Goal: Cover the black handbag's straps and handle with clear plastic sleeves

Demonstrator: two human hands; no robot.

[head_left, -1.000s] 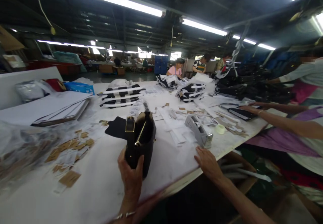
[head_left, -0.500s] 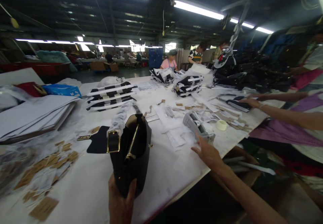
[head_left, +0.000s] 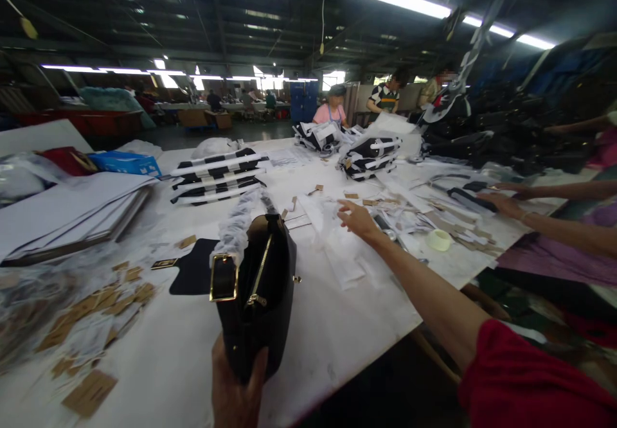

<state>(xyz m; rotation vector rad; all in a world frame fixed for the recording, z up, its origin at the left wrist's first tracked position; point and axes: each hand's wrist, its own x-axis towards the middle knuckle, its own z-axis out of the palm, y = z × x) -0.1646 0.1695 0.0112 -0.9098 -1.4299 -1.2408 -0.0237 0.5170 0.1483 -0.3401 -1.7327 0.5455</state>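
Note:
My left hand (head_left: 237, 383) grips the near end of a black handbag (head_left: 270, 331), its thumb on one side. The bag stands open at the top, with a gold zipper inside and a gold buckle at the strap end. Its strap is wrapped in white padding (head_left: 236, 222), and the flap (head_left: 193, 267) hangs out to the left. My right hand (head_left: 359, 219) reaches over the table with fingers extended, above sheets of thin white wrapping (head_left: 337, 254). A grey tape dispenser (head_left: 385, 227) is partly hidden behind my right forearm.
Brown tags (head_left: 96, 312) lie scattered at left, near a stack of white boards (head_left: 72, 216). Wrapped black bags (head_left: 216, 177) are piled farther back. A tape roll (head_left: 438, 240) lies at right, near a co-worker's hands (head_left: 506, 203). More people stand across the white table (head_left: 308, 351).
My right hand has moved forward and left, from beside the tape dispenser to above the white wrapping. My left hand still holds the handbag. The view has turned slightly left.

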